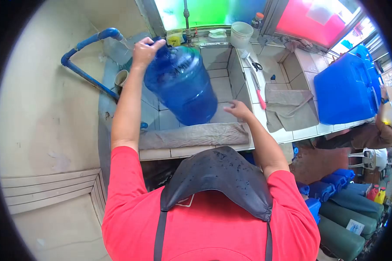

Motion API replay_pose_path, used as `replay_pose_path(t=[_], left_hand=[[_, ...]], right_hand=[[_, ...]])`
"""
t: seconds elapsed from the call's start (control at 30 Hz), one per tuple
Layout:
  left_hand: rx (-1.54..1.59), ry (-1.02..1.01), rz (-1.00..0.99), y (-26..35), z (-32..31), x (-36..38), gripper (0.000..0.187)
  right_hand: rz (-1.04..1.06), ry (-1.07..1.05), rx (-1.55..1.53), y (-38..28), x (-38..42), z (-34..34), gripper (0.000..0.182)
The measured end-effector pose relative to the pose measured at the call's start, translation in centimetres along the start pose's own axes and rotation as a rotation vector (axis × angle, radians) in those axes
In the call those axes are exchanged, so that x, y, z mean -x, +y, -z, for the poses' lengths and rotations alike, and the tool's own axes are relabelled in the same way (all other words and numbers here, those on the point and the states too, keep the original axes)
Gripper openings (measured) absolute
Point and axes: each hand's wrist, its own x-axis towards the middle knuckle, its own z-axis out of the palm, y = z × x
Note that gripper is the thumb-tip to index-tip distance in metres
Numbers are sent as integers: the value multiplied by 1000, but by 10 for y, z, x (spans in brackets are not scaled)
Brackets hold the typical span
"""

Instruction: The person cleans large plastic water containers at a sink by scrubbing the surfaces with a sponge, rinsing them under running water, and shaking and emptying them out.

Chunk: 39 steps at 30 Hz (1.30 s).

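Observation:
A large translucent blue water jug (182,89) leans in the tiled sink basin (220,87), its neck toward the upper left. My left hand (145,53) is closed around the neck end of the jug, covering most of the mouth. Off the jug's lower right side, my right hand (239,110) hovers over the basin with its fingers apart and nothing in them. Water runs from the end of a blue pipe (89,41) just left of my left hand. A folded grey cloth (196,135) lies along the basin's front edge.
A white bucket (241,34) stands at the back. On the ledge to the right are a brush (247,55), black scissors (257,66), a red-handled tool (261,98) and a grey cloth (290,108). Blue containers (342,89) stand farther right, near another person (374,135).

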Motion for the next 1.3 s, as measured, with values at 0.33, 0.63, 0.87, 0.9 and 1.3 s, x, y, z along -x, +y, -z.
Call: replay_pose_path(t=[0.33, 0.63, 0.87, 0.9, 1.3], left_hand=[[-405, 265, 117, -47, -12, 33, 53], [-404, 384, -283, -62, -13, 37, 51], [-276, 375, -91, -67, -16, 35, 60], [-220, 298, -119, -70, -12, 30, 49], [-283, 270, -57, -72, -9, 25, 41]], right_hand=[[150, 20, 212, 34, -20, -15, 55], [188, -35, 207, 29, -16, -14, 55], [197, -35, 201, 32, -17, -19, 55], [187, -31, 190, 31, -15, -19, 54], [254, 64, 191, 36, -20, -28, 49]])
